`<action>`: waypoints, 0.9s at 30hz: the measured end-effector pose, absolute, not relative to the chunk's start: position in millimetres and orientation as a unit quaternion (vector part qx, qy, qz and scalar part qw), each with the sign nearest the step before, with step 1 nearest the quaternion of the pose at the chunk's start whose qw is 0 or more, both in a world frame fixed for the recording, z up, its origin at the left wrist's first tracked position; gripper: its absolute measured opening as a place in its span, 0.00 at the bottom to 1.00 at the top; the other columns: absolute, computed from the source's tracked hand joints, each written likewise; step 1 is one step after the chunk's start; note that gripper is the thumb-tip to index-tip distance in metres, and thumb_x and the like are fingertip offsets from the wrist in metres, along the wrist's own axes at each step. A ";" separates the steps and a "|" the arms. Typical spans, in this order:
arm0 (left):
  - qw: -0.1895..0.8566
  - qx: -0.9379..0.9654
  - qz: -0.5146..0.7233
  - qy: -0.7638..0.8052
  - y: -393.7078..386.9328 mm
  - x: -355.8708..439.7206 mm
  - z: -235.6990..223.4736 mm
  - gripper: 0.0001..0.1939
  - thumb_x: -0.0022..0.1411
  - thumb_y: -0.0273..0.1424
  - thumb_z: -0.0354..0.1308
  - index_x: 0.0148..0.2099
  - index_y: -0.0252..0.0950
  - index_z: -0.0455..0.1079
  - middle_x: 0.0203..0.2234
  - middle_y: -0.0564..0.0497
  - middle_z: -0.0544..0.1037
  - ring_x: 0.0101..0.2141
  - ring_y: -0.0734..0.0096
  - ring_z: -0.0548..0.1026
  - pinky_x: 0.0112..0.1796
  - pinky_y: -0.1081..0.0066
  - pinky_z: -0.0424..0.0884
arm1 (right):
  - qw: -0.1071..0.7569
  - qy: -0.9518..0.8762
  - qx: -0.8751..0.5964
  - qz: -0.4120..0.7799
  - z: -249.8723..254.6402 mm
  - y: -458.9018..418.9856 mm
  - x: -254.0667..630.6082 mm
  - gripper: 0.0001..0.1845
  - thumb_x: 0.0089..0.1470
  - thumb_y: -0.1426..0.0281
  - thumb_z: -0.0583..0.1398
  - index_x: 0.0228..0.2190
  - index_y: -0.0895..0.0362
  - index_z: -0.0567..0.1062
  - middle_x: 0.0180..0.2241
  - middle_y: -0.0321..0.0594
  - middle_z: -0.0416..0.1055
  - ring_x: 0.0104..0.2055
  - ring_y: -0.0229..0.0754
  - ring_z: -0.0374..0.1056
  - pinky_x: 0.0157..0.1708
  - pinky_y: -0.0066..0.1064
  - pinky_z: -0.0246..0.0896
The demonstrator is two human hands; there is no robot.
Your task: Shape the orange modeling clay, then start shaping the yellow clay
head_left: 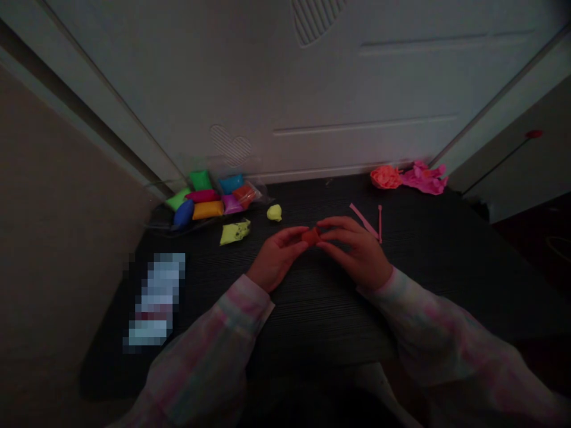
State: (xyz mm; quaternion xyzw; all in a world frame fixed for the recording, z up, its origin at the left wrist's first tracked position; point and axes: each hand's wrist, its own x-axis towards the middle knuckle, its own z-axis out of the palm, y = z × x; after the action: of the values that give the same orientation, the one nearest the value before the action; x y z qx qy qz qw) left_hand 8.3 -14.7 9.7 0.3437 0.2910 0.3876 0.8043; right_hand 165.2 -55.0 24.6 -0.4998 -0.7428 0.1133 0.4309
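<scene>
Head view: a small red piece [311, 237] is held between the left hand [276, 257] and the right hand [358, 249], above the middle of the counter [307, 321]. The hands are set near each other, and both are closed on the piece by thumb and fingertips, one from each side. Whether its underside is touching the counter cannot be determined.

The piece is judged to be light and soft, probably of modelling clay, and likely to be dented by firm pressure. Slipping is not expected; slight tackiness is considered possible. Hold is best taken at the opposite ends, with the pads laid flat and the pinch light, so that the middle is not squashed.

To the right, two slim pink tools [380, 223] are found lying close together beyond the right hand. To the left, a yellow lump [274, 213] and an opened-looking yellow packet [234, 233] are noted. Farther left, coloured packets [207, 210] are grouped in clear plastic, and a blurred-out device [156, 297] is placed nearer the wearer. At the far right edge, a coral crumpled item [386, 177] and a pink crumpled item [426, 178] are observed.
</scene>
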 end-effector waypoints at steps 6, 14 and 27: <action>0.810 0.348 0.375 0.286 -14.5 7.1 11.1 0.13 0.43 0.22 0.60 0.35 0.35 0.70 0.34 0.52 0.75 0.36 0.74 0.71 0.43 0.67 0.63 | 0.431 -0.744 -0.498 0.115 27.3 -57.0 164.9 0.06 0.46 0.70 0.57 0.31 0.54 0.72 0.40 0.42 0.67 0.44 0.42 0.63 0.43 0.41 0.61; 0.811 0.345 0.381 0.279 -15.8 8.5 10.8 0.11 0.44 0.21 0.60 0.33 0.35 0.70 0.31 0.53 0.75 0.34 0.76 0.71 0.43 0.68 0.63 | 0.434 -0.742 -0.507 0.069 24.1 -55.1 163.1 0.04 0.45 0.70 0.59 0.28 0.55 0.71 0.37 0.42 0.68 0.41 0.42 0.64 0.41 0.39 0.62; 0.816 0.338 0.375 0.282 -14.9 8.3 9.5 0.11 0.43 0.22 0.61 0.33 0.35 0.72 0.32 0.53 0.76 0.34 0.76 0.72 0.43 0.68 0.63 | 0.441 -0.741 -0.498 0.096 25.2 -56.6 162.6 0.04 0.45 0.71 0.59 0.28 0.54 0.72 0.36 0.39 0.69 0.41 0.41 0.64 0.41 0.39 0.62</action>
State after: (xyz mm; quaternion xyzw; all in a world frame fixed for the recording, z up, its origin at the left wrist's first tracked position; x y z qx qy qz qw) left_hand 8.3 -14.9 9.5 0.3376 0.2816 0.3748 0.8162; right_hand 162.6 -56.6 25.2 -0.4979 -0.7406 0.0963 0.4409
